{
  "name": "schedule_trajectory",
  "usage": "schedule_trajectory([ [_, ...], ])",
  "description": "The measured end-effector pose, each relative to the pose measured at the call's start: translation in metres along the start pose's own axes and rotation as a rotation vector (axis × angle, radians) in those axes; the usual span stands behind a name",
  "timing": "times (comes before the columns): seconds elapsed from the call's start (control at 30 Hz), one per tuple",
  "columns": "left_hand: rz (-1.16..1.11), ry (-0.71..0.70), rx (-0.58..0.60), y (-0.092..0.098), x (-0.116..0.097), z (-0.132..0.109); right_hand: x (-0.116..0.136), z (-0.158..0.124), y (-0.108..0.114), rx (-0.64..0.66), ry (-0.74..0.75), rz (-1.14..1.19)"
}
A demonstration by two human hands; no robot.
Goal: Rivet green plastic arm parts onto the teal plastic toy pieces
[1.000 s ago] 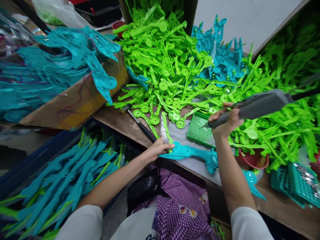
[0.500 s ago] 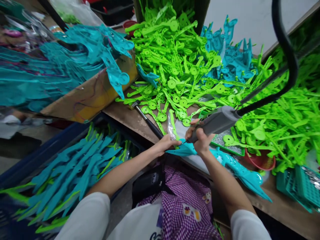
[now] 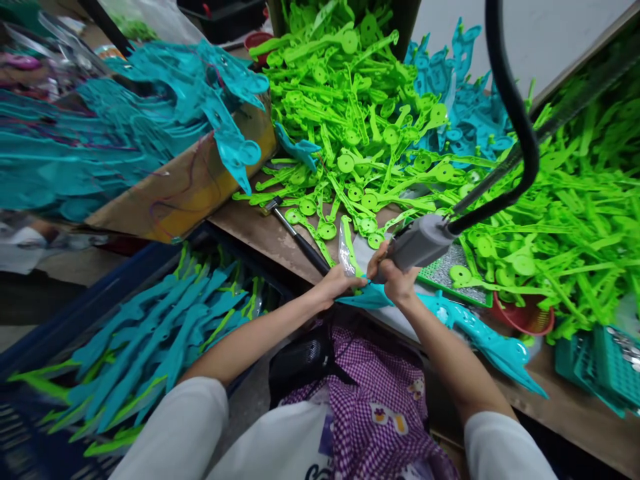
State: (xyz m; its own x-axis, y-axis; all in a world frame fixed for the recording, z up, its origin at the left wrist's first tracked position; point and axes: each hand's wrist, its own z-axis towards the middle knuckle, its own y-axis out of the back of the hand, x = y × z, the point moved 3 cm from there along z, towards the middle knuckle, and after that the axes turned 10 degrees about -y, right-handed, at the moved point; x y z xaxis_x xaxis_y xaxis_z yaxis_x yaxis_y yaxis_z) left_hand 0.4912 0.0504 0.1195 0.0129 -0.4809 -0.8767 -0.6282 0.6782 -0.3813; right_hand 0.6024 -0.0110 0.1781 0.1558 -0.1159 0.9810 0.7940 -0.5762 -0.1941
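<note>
Left hand (image 3: 339,287) pinches the turquoise piece (image 3: 374,298), seemingly steadying it; right hand's (image 3: 395,279) fingers wrap the grey driver (image 3: 423,245).

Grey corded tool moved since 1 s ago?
Yes. Against the green tray, the grey corded tool has moved left and nearer the person's body: its tip, earlier over the tray, is now at the blue part beside the left hand.
</note>
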Motion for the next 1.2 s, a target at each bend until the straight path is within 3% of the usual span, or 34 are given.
schedule_trajectory([
  [0.13, 0.003, -0.027, 0.002, -0.002, -0.002, 0.000, -0.005, -0.005, -0.001, 0.009, 0.016, 0.015],
  [0.23, -0.021, -0.014, 0.048, 0.000, -0.004, -0.003, 0.004, -0.008, -0.003, 0.016, 0.044, 0.066],
  [0.3, -0.059, 0.043, 0.062, 0.003, -0.003, -0.007, 0.020, -0.006, 0.003, -0.041, 0.068, 0.114],
  [0.37, -0.108, 0.069, 0.052, 0.007, -0.002, -0.012, 0.042, 0.003, 0.020, -0.184, 0.150, 0.148],
  [0.5, -0.041, -0.121, -0.117, 0.012, 0.005, -0.031, 0.074, 0.033, 0.070, -0.484, 0.397, 0.007],
  [0.67, 0.426, -0.295, -0.385, 0.010, 0.016, -0.069, 0.063, 0.072, 0.110, -0.549, 0.353, -0.137],
  [0.77, 0.627, -0.264, -0.426, 0.013, 0.019, -0.083, 0.053, 0.079, 0.112, -0.527, 0.360, -0.142],
  [0.93, 0.337, -0.049, -0.276, 0.016, 0.030, -0.080, 0.049, 0.075, 0.107, -0.511, 0.359, -0.134],
  [1.2, 0.111, 0.028, -0.370, 0.010, 0.038, -0.077, 0.055, 0.065, 0.100, -0.510, 0.325, -0.122],
])
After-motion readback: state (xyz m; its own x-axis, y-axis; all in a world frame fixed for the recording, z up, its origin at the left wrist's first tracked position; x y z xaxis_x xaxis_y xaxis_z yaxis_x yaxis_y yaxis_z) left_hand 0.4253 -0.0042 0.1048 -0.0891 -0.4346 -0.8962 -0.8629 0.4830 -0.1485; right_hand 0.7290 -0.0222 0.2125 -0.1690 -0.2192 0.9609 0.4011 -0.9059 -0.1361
